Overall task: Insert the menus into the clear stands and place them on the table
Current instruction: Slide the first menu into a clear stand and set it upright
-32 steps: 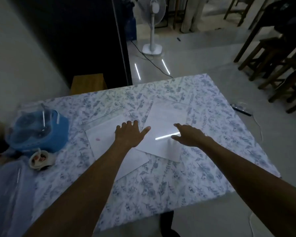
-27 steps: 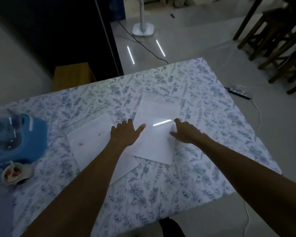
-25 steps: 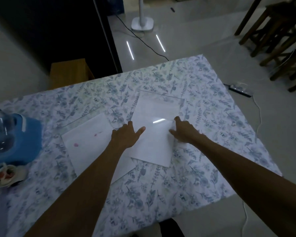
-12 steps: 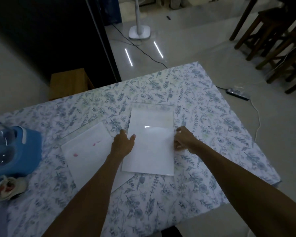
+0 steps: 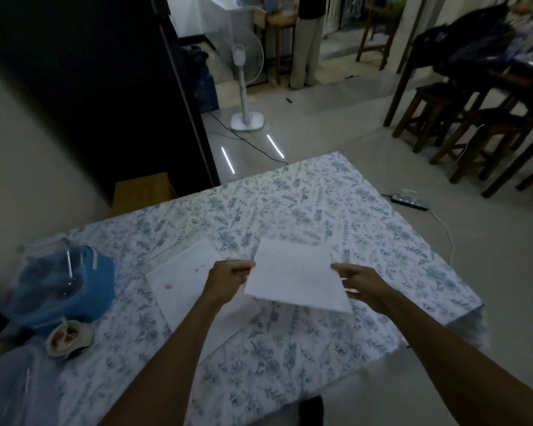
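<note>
A white menu sheet [image 5: 293, 275] is lifted off the table [image 5: 305, 204], its near edge tilted up. My left hand [image 5: 228, 279] pinches its left edge and my right hand [image 5: 362, 282] holds its right edge. A second white sheet with small pink marks [image 5: 182, 278] lies flat on the table to the left, partly under my left hand. Whether either sheet sits inside a clear stand is hard to tell in the dim light.
A blue container under clear plastic [image 5: 62, 287] and a small round dish [image 5: 70, 335] sit at the table's left. A pedestal fan [image 5: 246, 87], a person's legs [image 5: 306, 47], a power strip [image 5: 410, 202] and dark wooden stools [image 5: 474, 130] stand beyond.
Both hands slid from the top of the right sheet to its side edges, gripped it and lifted it off the table. The head camera tilted up.
</note>
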The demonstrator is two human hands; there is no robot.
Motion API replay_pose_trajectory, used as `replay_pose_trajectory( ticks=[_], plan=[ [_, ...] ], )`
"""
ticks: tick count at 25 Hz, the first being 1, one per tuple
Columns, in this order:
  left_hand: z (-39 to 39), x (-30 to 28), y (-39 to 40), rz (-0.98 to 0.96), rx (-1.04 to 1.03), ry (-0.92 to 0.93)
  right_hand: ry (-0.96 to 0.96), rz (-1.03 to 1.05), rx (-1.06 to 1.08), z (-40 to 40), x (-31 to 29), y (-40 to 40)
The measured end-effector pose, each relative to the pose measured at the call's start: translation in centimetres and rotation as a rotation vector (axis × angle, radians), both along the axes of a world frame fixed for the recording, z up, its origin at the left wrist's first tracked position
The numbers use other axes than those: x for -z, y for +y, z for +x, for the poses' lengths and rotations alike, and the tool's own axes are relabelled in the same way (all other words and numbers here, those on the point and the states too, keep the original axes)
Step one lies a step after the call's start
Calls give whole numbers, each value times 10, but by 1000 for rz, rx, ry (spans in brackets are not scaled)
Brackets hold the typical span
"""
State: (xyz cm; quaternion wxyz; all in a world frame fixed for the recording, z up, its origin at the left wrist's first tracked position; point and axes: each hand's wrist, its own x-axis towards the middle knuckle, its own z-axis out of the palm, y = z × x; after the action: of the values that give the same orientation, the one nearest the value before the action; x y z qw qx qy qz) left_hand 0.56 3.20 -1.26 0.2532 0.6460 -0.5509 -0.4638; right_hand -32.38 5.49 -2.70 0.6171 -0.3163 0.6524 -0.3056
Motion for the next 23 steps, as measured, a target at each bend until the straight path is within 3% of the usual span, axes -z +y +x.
replay_pose_trajectory(
  ticks=[3,11,16,23],
  plan=[
    [-2,-21,14,-101,44,69,63,-100,14,-7,-25,15],
    [-18,-48,12,-287,56,-128,262,-183,-46,-2,-56,21],
    [-31,-45,-1,-266,-25,-145,370,-186,-43,-1,-46,-3],
    [-50,0,-38,-76,11,-184,642,-226,-250,-2,-4,-49]
  ],
)
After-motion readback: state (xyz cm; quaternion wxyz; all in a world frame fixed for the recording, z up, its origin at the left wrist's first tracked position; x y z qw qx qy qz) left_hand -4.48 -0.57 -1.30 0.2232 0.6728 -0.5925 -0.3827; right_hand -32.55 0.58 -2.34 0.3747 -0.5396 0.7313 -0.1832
